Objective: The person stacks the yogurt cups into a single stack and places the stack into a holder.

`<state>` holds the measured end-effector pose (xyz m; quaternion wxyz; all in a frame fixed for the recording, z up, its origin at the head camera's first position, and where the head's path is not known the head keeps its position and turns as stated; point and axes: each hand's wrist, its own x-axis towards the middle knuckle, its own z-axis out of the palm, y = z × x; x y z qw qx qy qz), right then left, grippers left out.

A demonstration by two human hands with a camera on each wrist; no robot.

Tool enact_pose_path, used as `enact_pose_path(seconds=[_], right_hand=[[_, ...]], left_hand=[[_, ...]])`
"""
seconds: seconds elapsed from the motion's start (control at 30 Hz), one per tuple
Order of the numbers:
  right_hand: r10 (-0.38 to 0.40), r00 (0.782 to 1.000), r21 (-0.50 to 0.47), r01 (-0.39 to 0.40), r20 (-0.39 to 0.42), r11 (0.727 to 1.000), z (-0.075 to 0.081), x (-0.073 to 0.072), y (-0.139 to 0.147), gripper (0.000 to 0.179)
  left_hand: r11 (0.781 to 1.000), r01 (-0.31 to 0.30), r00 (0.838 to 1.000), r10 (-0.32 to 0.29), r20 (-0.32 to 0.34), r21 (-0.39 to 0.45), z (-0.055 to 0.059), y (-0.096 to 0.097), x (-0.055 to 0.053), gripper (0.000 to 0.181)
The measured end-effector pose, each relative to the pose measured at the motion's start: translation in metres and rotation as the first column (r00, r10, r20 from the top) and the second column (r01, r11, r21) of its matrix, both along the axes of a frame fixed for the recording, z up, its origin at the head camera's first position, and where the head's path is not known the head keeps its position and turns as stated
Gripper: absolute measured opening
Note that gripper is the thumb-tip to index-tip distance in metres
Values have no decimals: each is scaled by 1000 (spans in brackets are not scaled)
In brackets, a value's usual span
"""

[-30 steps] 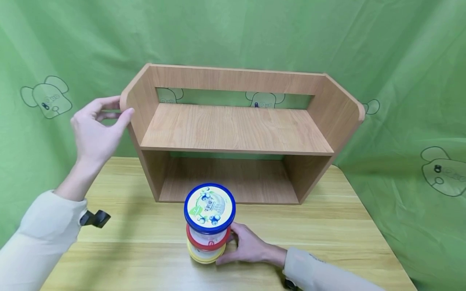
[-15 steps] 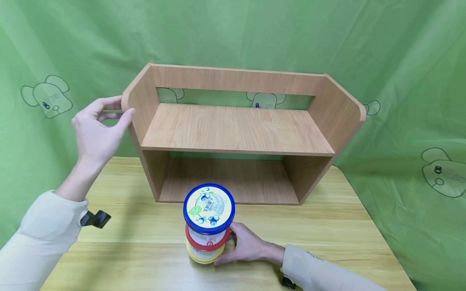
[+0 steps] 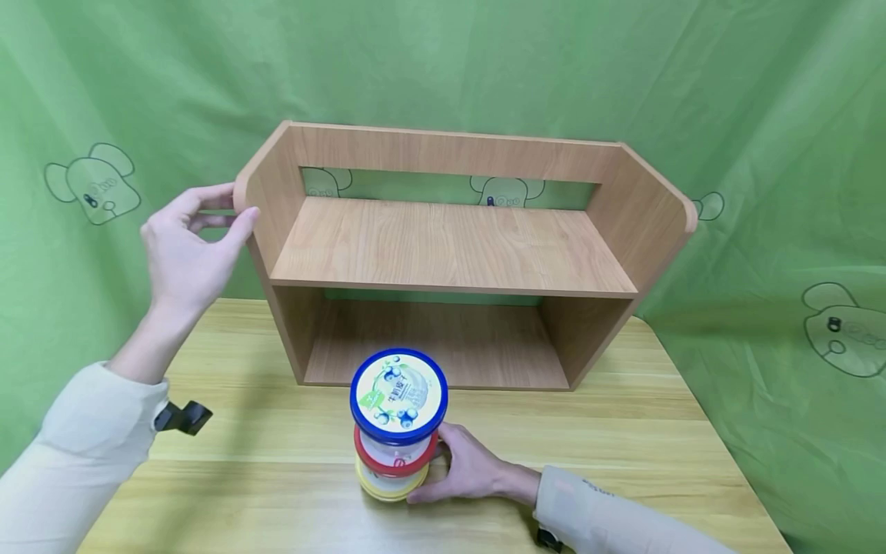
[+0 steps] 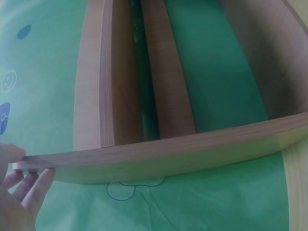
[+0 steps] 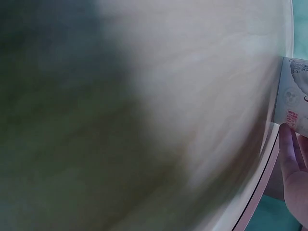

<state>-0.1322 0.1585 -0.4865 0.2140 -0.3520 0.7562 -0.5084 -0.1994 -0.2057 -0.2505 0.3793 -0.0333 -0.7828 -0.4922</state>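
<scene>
My left hand (image 3: 190,261) pinches the front upper corner of the left side panel of a two-level wooden desk shelf (image 3: 450,242). In the left wrist view, the thumb lies on one face of that panel and the fingers (image 4: 41,190) on the other. Low in the head view stands a stack of round tubs, with a blue-rimmed lid (image 3: 399,396) on top, a red lid (image 3: 398,463) under it and a yellow lid (image 3: 388,492) lowest. From the right, my right hand (image 3: 474,465) holds the lower part of this stack. The right wrist view shows only part of a printed tub (image 5: 292,96) at its fingertips.
The shelf stands at the back of a light wooden table (image 3: 554,446), behind the stack. A green curtain (image 3: 443,61) with cartoon outlines hangs behind and at both sides. A black strap piece (image 3: 183,417) juts from the left sleeve.
</scene>
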Motion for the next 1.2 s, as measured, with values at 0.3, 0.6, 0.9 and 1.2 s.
enact_pose_path(seconds=[0.3, 0.6, 0.9, 1.2], right_hand=[[-39, 999, -18, 39, -15, 999, -1, 0, 4, 79], [-88, 996, -11, 88, -26, 996, 2, 0, 8, 77], [-119, 991, -14, 119, -53, 993, 7, -1, 9, 78], [-186, 981, -5, 186, -49, 982, 17, -1, 10, 72]], left_hand=[[1000, 5, 1000, -5, 1, -2, 0, 1, 0, 31], [1000, 2, 1000, -2, 2, -2, 1, 1, 0, 31], [1000, -4, 1000, 4, 12, -2, 1, 1, 0, 31], [1000, -4, 1000, 4, 5, -4, 1, 1, 1, 31]])
